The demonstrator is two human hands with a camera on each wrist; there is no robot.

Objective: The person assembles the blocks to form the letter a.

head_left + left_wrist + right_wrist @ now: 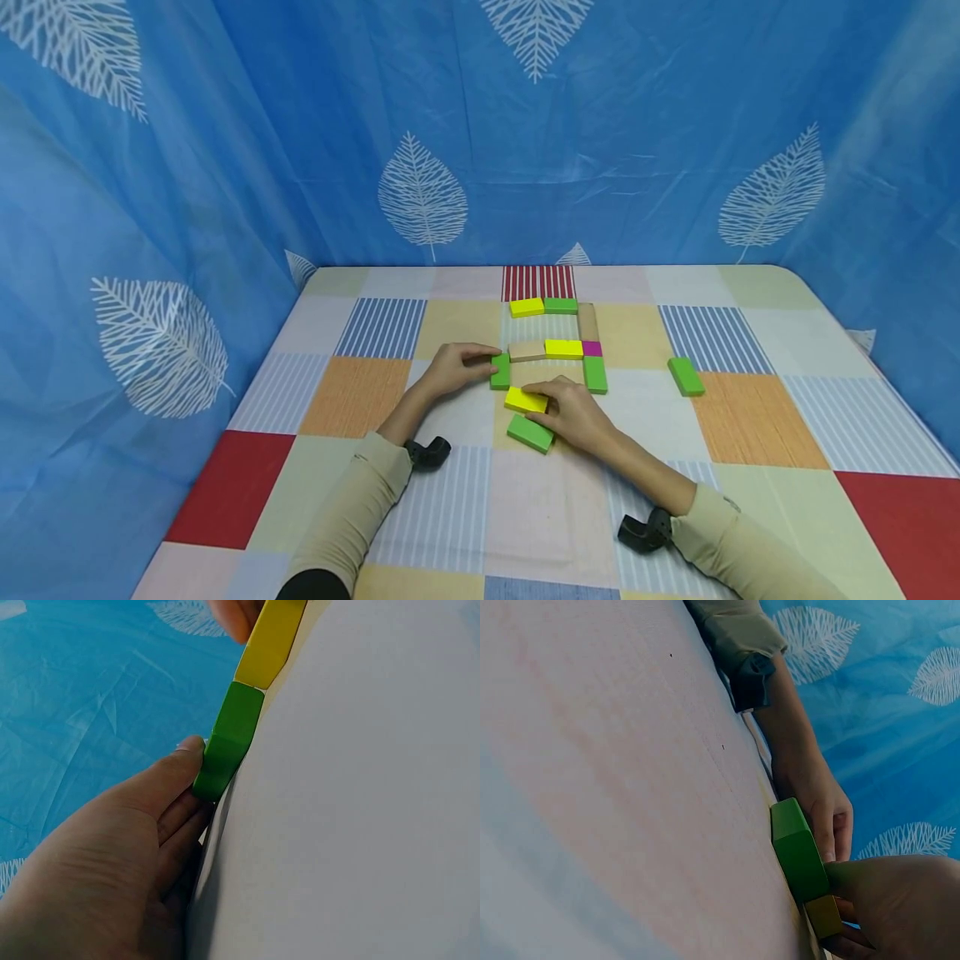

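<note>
In the head view my left hand point(459, 368) holds a green block point(500, 372) lying at the left end of the arrangement. The left wrist view shows the thumb against this green block point(231, 739), with fingers partly hidden beneath the hand. My right hand point(576, 412) grips a yellow block point(525, 400) just below it, fingers at the far side and thumb at the near right corner. Directly in front of that lies another green block point(531, 433), slightly turned. From the right wrist, this nearer green block point(799, 851) sits beside the right thumb.
Behind the hands, blocks form connected rows: a plain wooden block point(528, 351), a yellow block point(564, 349), a purple block point(592, 348) and a green block point(595, 375). Farther back are more yellow, green and wooden pieces. A lone green block point(686, 377) lies right, on the patchwork cloth point(555, 517).
</note>
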